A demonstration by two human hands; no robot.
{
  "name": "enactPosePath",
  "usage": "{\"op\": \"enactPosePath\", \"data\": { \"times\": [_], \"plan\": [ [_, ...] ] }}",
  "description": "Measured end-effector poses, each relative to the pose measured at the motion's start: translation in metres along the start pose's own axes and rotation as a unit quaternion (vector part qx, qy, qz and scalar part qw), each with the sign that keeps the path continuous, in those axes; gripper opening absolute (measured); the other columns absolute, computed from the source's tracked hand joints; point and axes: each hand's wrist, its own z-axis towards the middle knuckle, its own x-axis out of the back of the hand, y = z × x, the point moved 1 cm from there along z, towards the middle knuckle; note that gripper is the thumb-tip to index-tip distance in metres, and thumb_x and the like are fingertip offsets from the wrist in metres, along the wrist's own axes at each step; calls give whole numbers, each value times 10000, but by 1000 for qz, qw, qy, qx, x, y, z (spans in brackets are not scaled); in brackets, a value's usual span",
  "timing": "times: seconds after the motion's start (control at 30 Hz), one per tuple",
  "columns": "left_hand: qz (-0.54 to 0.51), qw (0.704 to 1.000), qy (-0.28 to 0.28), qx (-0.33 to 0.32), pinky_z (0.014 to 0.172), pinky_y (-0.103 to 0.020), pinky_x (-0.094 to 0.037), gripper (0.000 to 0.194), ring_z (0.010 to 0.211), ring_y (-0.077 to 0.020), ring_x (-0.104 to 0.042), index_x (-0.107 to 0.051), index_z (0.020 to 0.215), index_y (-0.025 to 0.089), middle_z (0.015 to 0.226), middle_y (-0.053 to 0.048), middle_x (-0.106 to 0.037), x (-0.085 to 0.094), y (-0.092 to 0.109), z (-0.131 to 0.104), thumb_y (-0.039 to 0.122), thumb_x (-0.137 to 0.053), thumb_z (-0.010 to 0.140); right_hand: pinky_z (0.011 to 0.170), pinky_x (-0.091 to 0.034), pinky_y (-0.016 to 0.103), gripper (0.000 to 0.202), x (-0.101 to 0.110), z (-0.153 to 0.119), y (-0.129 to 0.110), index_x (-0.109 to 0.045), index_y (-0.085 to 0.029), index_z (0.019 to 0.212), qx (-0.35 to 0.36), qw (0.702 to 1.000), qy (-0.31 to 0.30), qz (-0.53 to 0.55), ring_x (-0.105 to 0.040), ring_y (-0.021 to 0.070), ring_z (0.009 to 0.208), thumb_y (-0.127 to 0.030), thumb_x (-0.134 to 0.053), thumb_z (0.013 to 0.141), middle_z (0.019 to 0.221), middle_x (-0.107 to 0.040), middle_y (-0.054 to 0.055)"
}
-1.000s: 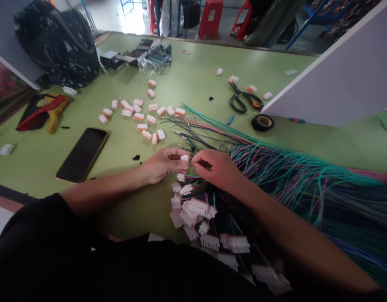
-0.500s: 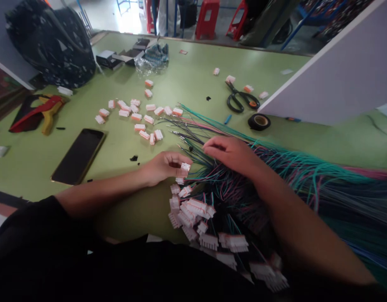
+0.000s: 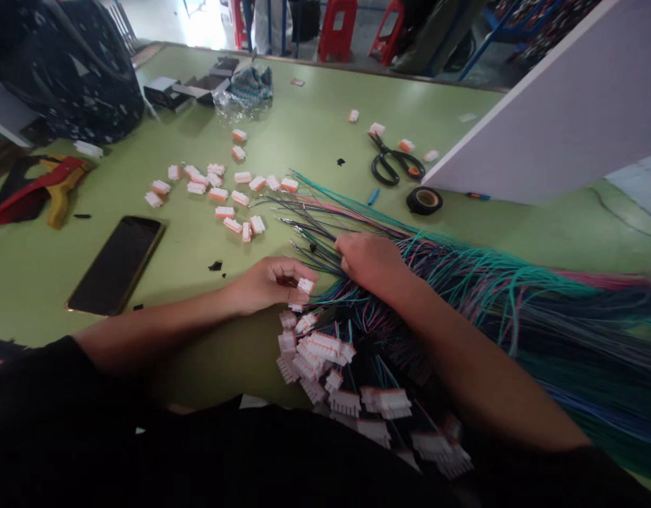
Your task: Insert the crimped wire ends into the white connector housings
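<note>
My left hand (image 3: 277,283) pinches a small white connector (image 3: 305,285) between thumb and fingers, left of the wires. My right hand (image 3: 368,259) is closed at the fingertips on a dark wire (image 3: 320,231) from the bundle. Teal, pink and dark wires (image 3: 479,271) run off to the right beneath my right forearm. Below my hands lies a pile of white connectors (image 3: 323,347) with wires attached. Several loose white and orange connectors (image 3: 218,194) are scattered on the green table (image 3: 188,243), beyond my left hand.
A phone (image 3: 116,264) and red-and-yellow pliers (image 3: 55,187) lie at the left. Black scissors (image 3: 392,161), black tape (image 3: 424,200) and a blue piece (image 3: 373,196) are beyond the wires. A patterned bag (image 3: 76,70) stands far left; a pale panel (image 3: 537,106) rises at right.
My right hand's fingers have closed on a wire; before, they were slightly apart above the bundle. My left hand still holds the connector. The whole view has shifted slightly.
</note>
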Motion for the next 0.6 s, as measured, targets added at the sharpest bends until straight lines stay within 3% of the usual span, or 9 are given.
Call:
{"op": "enactPosePath", "data": {
  "times": [0.17, 0.3, 0.47, 0.53, 0.6],
  "plan": [
    [-13, 1000, 11, 0, 585, -209, -466, 245, 595, -76, -559, -638, 835, 125, 655, 28, -607, 0, 0, 0, 152, -732, 610, 553, -339, 273, 189, -6, 6, 16, -667, -169, 773, -6, 994, 54, 97, -572, 178, 693, -128, -510, 675, 797, -679, 80],
    [-34, 999, 8, 3, 580, -203, -458, 239, 586, -68, -550, -629, 812, 125, 651, 36, -603, -1, 2, -1, 124, -732, 597, 536, -331, 252, 117, -8, 6, 24, -629, -194, 658, -23, 962, 105, 249, -512, 131, 607, -173, -513, 654, 681, -633, 12],
    [-71, 997, 16, 9, 577, -198, -451, 243, 557, -57, -540, -611, 799, 125, 638, 49, -601, -4, 2, 0, 108, -737, 592, 629, -413, 268, 120, 0, -5, 10, -623, -182, 761, 13, 876, 213, 432, -538, 122, 648, -244, -537, 706, 726, -637, 12],
    [-98, 995, 29, 3, 575, -201, -456, 261, 546, -57, -547, -603, 815, 129, 636, 53, -600, -4, 0, 1, 120, -742, 594, 656, -436, 272, 173, 2, -10, 2, -619, -183, 830, 58, 838, 210, 501, -564, 123, 679, -316, -545, 748, 728, -636, 11],
    [-123, 991, 47, -6, 573, -208, -462, 290, 542, -64, -558, -598, 840, 134, 631, 57, -598, -2, -3, 4, 143, -752, 595, 628, -442, 263, 231, 1, -12, -2, -605, -189, 902, 89, 804, 168, 563, -562, 109, 644, -373, -530, 784, 695, -625, -2]
  ]
}}
